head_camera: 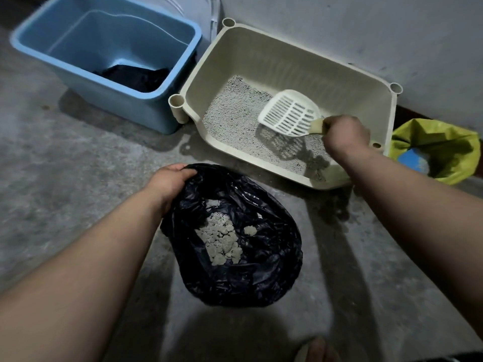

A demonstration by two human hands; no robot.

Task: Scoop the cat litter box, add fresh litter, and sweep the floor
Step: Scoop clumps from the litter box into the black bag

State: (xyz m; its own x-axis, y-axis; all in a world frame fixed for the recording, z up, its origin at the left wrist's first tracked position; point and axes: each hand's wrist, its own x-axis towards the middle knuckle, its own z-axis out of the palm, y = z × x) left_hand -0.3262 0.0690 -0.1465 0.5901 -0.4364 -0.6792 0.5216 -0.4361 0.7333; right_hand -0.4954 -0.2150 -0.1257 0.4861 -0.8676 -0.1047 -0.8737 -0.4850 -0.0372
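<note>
A beige litter box [264,163] sits on the concrete floor against the wall, with grey litter [235,121] spread over its bottom. My right hand [345,135] grips the handle of a white slotted scoop [290,113], which hangs empty just above the litter. In front of the box a black plastic bag [261,270] lies open on the floor, holding pale litter clumps [222,239]. My left hand [170,178] holds the bag's rim at its far left edge.
A blue plastic tub [122,100] with something dark inside stands left of the litter box. A yellow-green bag [444,142] holding a blue item sits to the right by the wall. A foot [318,351] shows at the bottom edge. Grey wall runs behind.
</note>
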